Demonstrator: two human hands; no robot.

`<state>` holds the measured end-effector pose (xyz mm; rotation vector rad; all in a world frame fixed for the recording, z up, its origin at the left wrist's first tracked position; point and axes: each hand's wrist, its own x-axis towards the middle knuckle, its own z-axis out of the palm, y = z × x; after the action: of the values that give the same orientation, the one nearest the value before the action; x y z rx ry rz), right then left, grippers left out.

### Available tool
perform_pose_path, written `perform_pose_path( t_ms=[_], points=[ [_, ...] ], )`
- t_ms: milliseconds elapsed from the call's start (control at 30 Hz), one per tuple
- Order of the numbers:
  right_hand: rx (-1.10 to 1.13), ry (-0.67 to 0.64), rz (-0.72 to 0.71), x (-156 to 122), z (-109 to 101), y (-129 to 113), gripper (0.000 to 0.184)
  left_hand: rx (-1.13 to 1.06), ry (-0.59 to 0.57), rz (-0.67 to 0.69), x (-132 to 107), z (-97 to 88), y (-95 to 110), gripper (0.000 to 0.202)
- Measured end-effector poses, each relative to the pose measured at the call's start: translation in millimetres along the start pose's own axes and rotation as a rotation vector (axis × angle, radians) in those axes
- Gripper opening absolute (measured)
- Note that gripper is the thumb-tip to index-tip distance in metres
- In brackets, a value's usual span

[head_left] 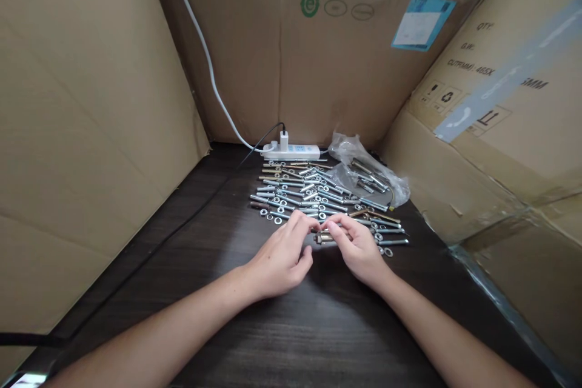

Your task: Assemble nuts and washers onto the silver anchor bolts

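My left hand (282, 254) and my right hand (359, 248) meet over the dark table (273, 327), fingers pinched together on one metal bolt (324, 237) held between them. Just beyond my fingers lies a spread of several silver and brass bolts (300, 191) with loose washers (271, 216) among them. More bolts lie to the right (386, 231) of my right hand.
A clear plastic bag (368, 176) with more bolts sits at the back right. A white power strip (291, 150) with a white cable (204, 54) lies by the back wall. Cardboard boxes (82, 133) wall in the table on three sides. A black cable (136, 267) crosses the left.
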<state>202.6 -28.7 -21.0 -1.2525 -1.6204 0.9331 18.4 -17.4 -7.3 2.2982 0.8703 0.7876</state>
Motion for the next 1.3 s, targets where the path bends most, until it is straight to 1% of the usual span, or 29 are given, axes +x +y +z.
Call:
perform_pose_path(
  t_ms=[33,67,167,233,267,333,400,467,533,633,700,767,867,933,1000,1167,1300],
  points=[
    [-0.006,0.005,-0.002,0,0,0,0.027,0.000,0.010,-0.003,0,-0.2,0,0.031],
    [-0.012,0.009,-0.005,0,0,0,0.027,0.005,0.012,-0.014,0,-0.6,1,0.029],
    [-0.020,0.008,-0.016,0,0,-1,0.027,0.039,-0.032,-0.052,1,-1.7,0,0.009],
    [-0.023,0.000,-0.018,-1,-1,-1,0.026,0.059,-0.078,-0.040,3,-1.0,-2,0.014],
    [-0.021,-0.002,-0.017,-1,-1,-1,0.026,0.062,-0.081,-0.027,3,-0.2,-2,0.014],
    [-0.015,-0.004,-0.011,-2,-1,0,0.026,0.051,-0.038,0.002,2,1.4,-2,0.011],
    [-0.014,0.001,-0.004,-2,-1,1,0.027,0.042,0.016,0.038,-1,1.8,0,0.021],
    [-0.020,0.006,-0.003,-2,-2,2,0.026,0.058,0.021,0.083,-3,0.6,5,0.021],
    [-0.027,0.011,-0.015,-1,-2,3,0.026,0.087,-0.047,0.142,-5,-1.1,11,0.017],
    [-0.039,0.027,-0.022,0,-4,3,0.025,0.142,-0.243,0.263,-7,-2.0,19,0.011],
    [-0.046,0.038,-0.014,0,-5,3,0.025,0.178,-0.326,0.298,-8,-1.1,21,0.008],
    [-0.036,0.047,0.000,0,-6,2,0.024,0.222,-0.327,0.264,-8,0.0,21,0.003],
    [-0.005,0.058,0.030,-1,-6,1,0.023,0.288,-0.214,0.114,-5,0.4,15,0.021],
    [0.001,0.052,0.037,-2,-5,2,0.022,0.287,-0.131,-0.001,-2,0.2,9,0.031],
    [-0.006,0.033,0.025,-2,-4,2,0.022,0.254,-0.098,-0.067,0,0.4,4,0.035],
    [-0.037,-0.004,-0.025,-2,-4,3,0.022,0.202,-0.123,-0.079,1,2.5,-2,0.033],
    [-0.058,-0.019,-0.031,0,-4,1,0.022,0.162,-0.140,-0.103,2,3.9,-3,0.031]
  ],
)
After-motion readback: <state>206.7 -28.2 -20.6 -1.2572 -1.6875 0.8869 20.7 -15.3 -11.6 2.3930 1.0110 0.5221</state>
